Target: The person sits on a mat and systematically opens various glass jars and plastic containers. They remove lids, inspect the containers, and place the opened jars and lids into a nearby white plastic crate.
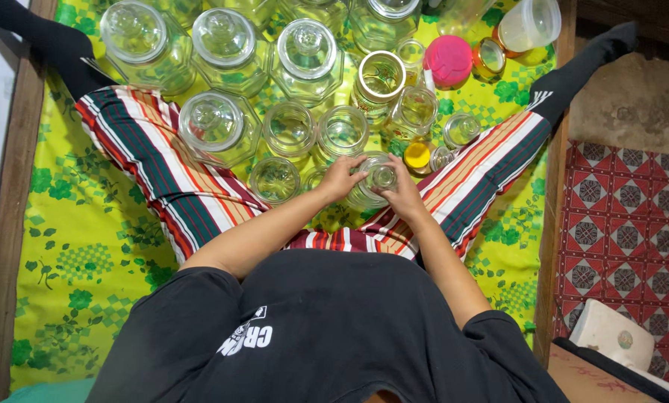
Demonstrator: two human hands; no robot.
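Both hands, left hand (340, 177) and right hand (403, 192), grip one small glass jar (374, 181); crowded among other jars (290, 130), a slip could knock and crack them.

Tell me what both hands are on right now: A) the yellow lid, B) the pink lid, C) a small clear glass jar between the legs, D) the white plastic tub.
C: the left hand and right hand both grip the small clear glass jar.
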